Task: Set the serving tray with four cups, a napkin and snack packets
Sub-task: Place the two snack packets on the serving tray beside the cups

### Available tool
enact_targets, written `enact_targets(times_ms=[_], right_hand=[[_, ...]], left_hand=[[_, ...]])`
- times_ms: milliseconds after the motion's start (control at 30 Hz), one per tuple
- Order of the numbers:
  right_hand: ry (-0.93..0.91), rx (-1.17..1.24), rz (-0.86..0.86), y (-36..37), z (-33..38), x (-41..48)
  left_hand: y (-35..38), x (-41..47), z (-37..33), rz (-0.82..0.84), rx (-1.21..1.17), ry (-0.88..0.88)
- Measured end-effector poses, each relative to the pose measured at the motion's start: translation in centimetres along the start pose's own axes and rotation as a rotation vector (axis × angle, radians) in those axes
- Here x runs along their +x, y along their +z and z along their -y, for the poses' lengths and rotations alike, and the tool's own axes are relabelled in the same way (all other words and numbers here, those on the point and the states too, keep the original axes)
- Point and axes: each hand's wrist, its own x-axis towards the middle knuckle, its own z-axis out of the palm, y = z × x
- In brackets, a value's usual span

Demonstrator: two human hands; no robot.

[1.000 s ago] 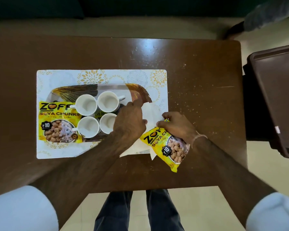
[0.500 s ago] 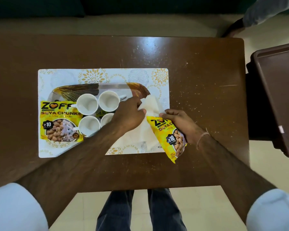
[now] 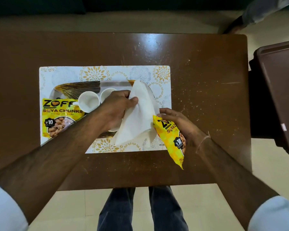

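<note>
Brown wooden table (image 3: 198, 80), scuffed and speckled, with a patterned placemat (image 3: 162, 75) laid toward its left half; the serving tray (image 3: 113, 84) sits on the mat, its far rim visible, most of its right end hidden under what I hold.

Left hand (image 3: 117, 107): fingers closed, pinching the white napkin (image 3: 138, 117) near its upper edge. It hangs as a loose sheet with its long axis running from the tray's far right corner down toward the mat's near edge — draped over the tray's right end, not yet lying flat.

Right hand (image 3: 178, 124): fingers wrapped around the second snack packet (image 3: 170, 139), held tilted, its long axis pointing from my fingertips toward the table's near edge. Its top corner touches or just overlaps the napkin's right edge; most of it hangs past the mat's right corner, over bare table.

On the tray: the first snack packet (image 3: 60, 117) lies flat at the left end. Two cups (image 3: 88, 102) show clearly beside it; a third rim peeks out under my left wrist; I cannot see the fourth — my forearm covers that spot.

Judgement: the napkin must settle first. The free place lies directly below my left fingers, at the tray's right end; the packet then goes a short way left of my right hand, onto or beside the napkin. Left hand is nearer the tray. Risk: the napkin's hanging corner catching a cup rim.
</note>
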Motion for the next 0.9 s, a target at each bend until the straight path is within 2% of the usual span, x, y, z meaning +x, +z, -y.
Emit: enact_targets(times_ms=[100, 233, 433, 533, 633, 767, 900], right_hand=[[-0.017, 0.043, -0.01, -0.6, 0.4, -1.3], [-0.093, 0.091, 0.116, -0.8, 1.2, -2.9], [-0.127, -0.007, 0.206, 1.0, 1.7, -4.0], [-0.146, -0.069, 0.185, 2.4, 1.3, -4.0], [-0.235, -0.222, 0.136, 3.4, 1.2, -4.0], [-0.338, -0.305, 0.063, 2.7, 1.6, -4.4], [-0.307, -0.344, 0.199, 3.6, 1.6, -4.8]], left_hand=[[-0.4, -0.5, 0.0, 0.052, -0.15, 0.008], [-0.7, -1.3, 0.9, 0.135, -0.226, 0.03], [-1.0, -2.0, 2.4, 0.256, -0.343, 0.094], [-1.5, -2.2, 3.5, 0.304, -0.432, 0.088], [-1.5, -2.5, 4.2, 0.285, -0.412, 0.134], [-1.3, -3.0, 4.8, 0.203, -0.344, 0.241], [-0.5, -3.4, 5.1, 0.108, -0.226, 0.313]])
